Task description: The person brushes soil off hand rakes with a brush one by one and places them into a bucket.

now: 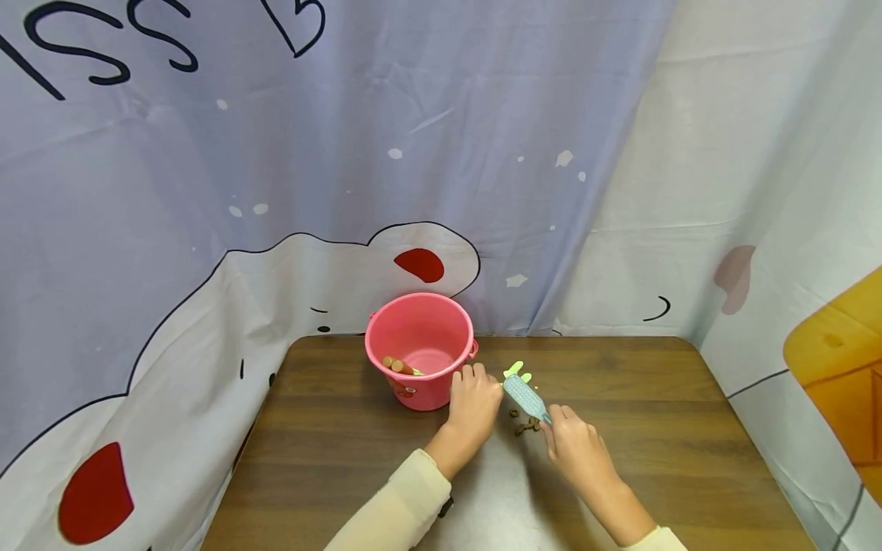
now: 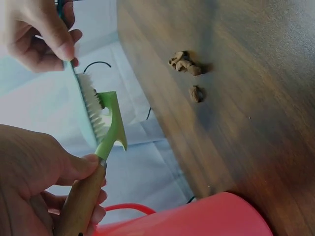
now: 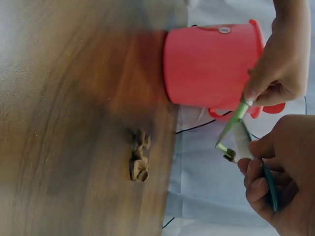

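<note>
My left hand (image 1: 475,403) grips the wooden handle (image 2: 82,199) of a small garden hand rake with a light green head (image 2: 114,118). In my right hand (image 1: 580,453) is a light blue brush (image 1: 525,396), held by its handle. Its white bristles (image 2: 91,103) lie against the rake's green head, raised above the table. A brown clump (image 3: 230,155) clings at the rake's end in the right wrist view. Below the tools, several brown dirt-like clumps (image 2: 184,63) lie on the wooden table (image 1: 331,459).
A pink bucket (image 1: 422,390) stands at the table's back edge, just left of my left hand. Tools with wooden handles (image 1: 398,366) lie inside it. Behind the table hangs a printed curtain (image 1: 427,153).
</note>
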Action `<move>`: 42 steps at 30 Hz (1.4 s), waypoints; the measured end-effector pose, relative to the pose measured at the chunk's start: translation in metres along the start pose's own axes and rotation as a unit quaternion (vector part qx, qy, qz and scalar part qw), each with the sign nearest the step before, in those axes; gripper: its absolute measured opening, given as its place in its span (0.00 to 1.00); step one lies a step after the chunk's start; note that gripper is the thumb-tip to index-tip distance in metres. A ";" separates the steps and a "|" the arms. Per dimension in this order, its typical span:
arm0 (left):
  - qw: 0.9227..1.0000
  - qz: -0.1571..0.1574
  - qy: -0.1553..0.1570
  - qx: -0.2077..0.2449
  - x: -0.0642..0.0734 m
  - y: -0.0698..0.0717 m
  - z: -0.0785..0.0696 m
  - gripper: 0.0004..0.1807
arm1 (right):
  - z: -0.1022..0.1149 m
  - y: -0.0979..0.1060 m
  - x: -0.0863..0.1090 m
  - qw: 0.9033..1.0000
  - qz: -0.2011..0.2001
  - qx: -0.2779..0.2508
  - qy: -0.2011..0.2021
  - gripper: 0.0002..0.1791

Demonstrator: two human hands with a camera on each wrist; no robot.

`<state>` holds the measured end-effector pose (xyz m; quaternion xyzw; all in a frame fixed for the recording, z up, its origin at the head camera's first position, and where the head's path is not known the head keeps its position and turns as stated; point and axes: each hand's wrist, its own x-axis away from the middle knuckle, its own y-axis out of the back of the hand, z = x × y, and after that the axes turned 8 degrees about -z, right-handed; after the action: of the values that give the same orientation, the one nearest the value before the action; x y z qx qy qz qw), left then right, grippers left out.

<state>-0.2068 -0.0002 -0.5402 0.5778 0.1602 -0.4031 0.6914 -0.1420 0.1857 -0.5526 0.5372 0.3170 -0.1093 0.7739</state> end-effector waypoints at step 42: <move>0.999 0.044 -0.003 -0.010 0.006 -0.001 -0.001 0.08 | -0.022 0.008 -0.011 0.994 -0.087 0.066 -0.009 0.13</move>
<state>-0.2033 -0.0018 -0.5447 0.5761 0.1367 -0.3725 0.7146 -0.1541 0.2066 -0.5448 0.5565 0.3477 -0.2015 0.7272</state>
